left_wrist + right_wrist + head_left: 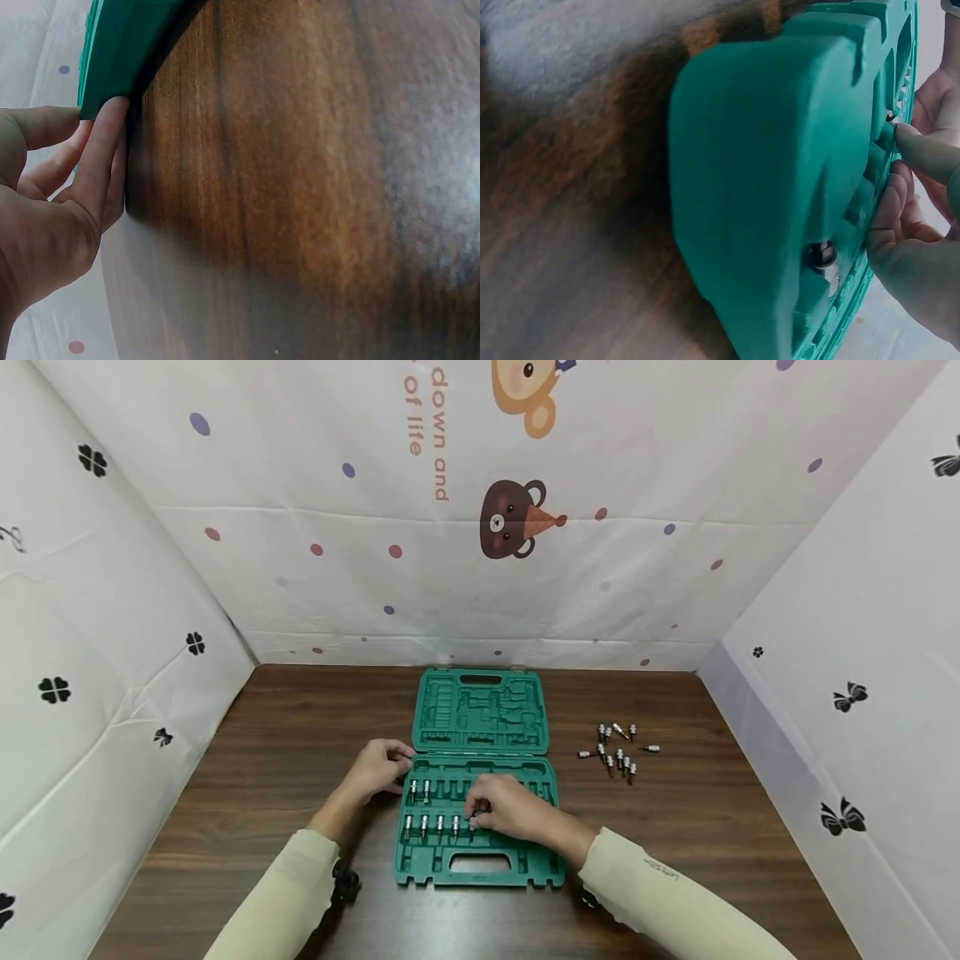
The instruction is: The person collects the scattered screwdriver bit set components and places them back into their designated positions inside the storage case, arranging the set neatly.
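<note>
Head view: green tool case [480,793] lying open mid-worktop [285,752], left hand [378,766] curled against its left edge, right hand [504,808] pinching a bit [471,825] into the front row beside four seated bits [431,825], loose bits [617,748] scattered well off to the right. Left wrist view: left fingers [101,161] straightish, touching the case corner [120,45], not really gripping. Right wrist view: fingertips [922,150] pressed on the case's moulded tray [780,187], bit itself too hidden to make out.

Left hand [45,202] fingers touch green case [120,45] on table [300,187].
</note>
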### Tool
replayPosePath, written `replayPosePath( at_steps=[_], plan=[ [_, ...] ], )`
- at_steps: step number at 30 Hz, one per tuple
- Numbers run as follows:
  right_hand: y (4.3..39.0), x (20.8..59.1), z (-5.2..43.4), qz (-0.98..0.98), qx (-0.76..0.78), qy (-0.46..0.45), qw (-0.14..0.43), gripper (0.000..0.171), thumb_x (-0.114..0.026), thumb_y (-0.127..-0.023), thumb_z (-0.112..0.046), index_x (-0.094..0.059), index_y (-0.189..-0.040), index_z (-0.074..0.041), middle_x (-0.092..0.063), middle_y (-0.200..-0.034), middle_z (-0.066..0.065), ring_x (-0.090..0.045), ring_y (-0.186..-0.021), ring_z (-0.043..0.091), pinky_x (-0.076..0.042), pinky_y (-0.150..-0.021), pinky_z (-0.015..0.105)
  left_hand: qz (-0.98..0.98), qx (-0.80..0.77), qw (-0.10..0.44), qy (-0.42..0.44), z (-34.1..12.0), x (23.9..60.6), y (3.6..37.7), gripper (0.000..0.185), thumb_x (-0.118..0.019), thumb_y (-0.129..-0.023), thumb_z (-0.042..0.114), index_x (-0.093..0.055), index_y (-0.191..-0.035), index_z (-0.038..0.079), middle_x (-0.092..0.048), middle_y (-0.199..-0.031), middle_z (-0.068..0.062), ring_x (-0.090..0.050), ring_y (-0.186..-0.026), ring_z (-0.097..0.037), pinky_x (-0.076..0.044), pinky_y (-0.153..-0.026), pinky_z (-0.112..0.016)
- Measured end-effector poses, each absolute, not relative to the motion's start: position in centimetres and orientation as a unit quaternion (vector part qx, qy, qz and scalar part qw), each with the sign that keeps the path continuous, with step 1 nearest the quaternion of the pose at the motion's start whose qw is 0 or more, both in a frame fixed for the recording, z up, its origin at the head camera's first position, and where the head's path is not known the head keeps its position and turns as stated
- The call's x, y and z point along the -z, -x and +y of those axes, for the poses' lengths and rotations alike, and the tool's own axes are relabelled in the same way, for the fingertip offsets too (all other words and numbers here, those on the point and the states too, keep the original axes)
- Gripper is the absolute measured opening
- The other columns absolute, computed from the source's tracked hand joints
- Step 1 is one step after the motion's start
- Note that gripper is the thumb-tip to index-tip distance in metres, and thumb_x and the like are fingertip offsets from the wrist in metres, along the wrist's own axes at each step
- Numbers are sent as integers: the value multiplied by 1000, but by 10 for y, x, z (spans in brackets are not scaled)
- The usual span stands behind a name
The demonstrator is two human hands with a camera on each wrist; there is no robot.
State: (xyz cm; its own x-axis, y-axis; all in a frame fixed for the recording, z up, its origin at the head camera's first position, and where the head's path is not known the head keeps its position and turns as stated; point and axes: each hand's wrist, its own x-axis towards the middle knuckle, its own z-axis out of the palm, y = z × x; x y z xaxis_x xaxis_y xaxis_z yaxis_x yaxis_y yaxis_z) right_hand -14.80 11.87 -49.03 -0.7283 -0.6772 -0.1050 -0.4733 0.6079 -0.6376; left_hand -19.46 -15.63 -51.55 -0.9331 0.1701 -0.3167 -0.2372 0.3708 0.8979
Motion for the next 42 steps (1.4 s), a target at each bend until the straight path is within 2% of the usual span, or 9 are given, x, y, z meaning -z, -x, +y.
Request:
replayPosePath(
  at_steps=[12,19,22,29,42],
  plan=[
    [148,489,115,876,319,315,176,8,-82,-89,-12,-77,-87,-17,-64,-93,-6,-55,-78,0,-52,-69,19,812,-556,178,25,-155,515,194,22,-56,-104,2,-66,-121,-5,-62,-108,-19,-66,-91,-25,-65,-71,-41],
    [145,489,118,884,298,316,173,6,-76,-95,-16,-77,-90,-19,-63,-97,-8,-55,-85,3,-51,-74,22,813,-555,175,24,-153,520,194,21,-56,-104,2,-67,-120,-4,-63,-108,-19,-66,-91,-25,-65,-71,-41],
    [145,488,117,891,283,316,162,2,-76,-95,-17,-76,-95,-19,-64,-99,-6,-58,-88,6,-53,-77,24,813,-554,175,22,-153,520,195,21,-56,-104,3,-67,-120,-4,-63,-109,-19,-66,-92,-25,-65,-71,-41],
    [146,489,112,899,273,305,153,24,-81,-90,-18,-75,-113,-15,-69,-105,-3,-63,-94,6,-55,-80,21,813,-554,177,22,-157,519,196,20,-57,-104,3,-67,-120,-3,-63,-108,-18,-66,-92,-24,-65,-71,-41],
    [147,490,112,899,266,318,142,17,-80,-92,-15,-75,-108,-16,-70,-103,-2,-62,-91,5,-55,-78,20,814,-553,178,18,-156,518,195,21,-57,-104,3,-67,-121,-4,-63,-107,-17,-67,-91,-23,-65,-71,-41]
  ],
)
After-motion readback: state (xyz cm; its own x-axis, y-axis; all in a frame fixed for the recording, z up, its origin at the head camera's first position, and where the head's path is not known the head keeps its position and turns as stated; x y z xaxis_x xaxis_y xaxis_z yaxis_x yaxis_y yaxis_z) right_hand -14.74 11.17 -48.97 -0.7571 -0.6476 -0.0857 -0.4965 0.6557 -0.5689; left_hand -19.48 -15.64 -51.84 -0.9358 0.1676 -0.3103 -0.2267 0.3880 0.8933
